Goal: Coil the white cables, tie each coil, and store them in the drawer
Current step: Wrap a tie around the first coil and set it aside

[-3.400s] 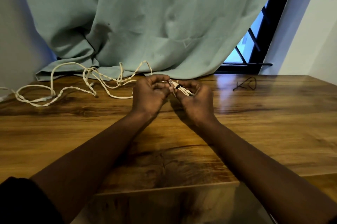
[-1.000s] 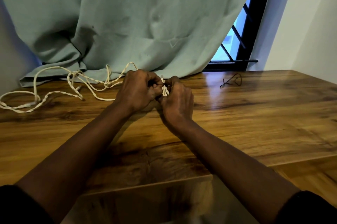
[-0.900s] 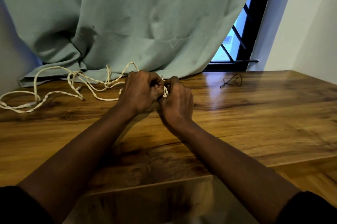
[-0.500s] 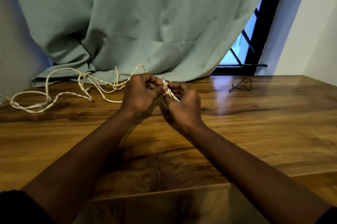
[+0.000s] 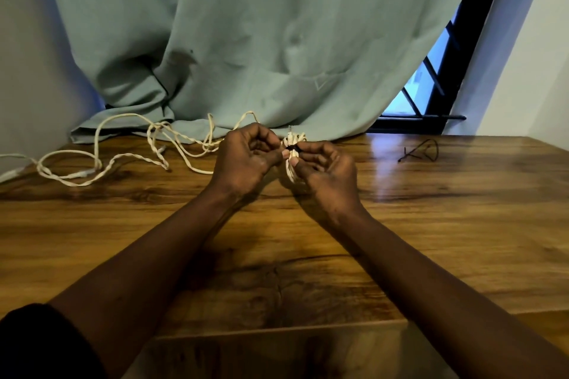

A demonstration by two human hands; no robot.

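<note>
A small coil of white cable (image 5: 292, 163) stands upright between my hands above the wooden table (image 5: 431, 224). A black tie (image 5: 294, 147) wraps its middle. My left hand (image 5: 246, 160) pinches the tie from the left, and my right hand (image 5: 326, 172) pinches it from the right with the coil against its fingers. A second white cable (image 5: 123, 160) lies loose and tangled on the table at the far left, partly twisted on itself. The drawer is not in sight.
Another black tie (image 5: 420, 152) lies on the table at the far right. A green curtain (image 5: 261, 39) hangs behind and drapes onto the table's back edge. A dark window frame (image 5: 446, 76) stands at the back right.
My hands have drawn slightly apart, so the coil and its black tie show more between them. The loose cable at the left has not moved.
</note>
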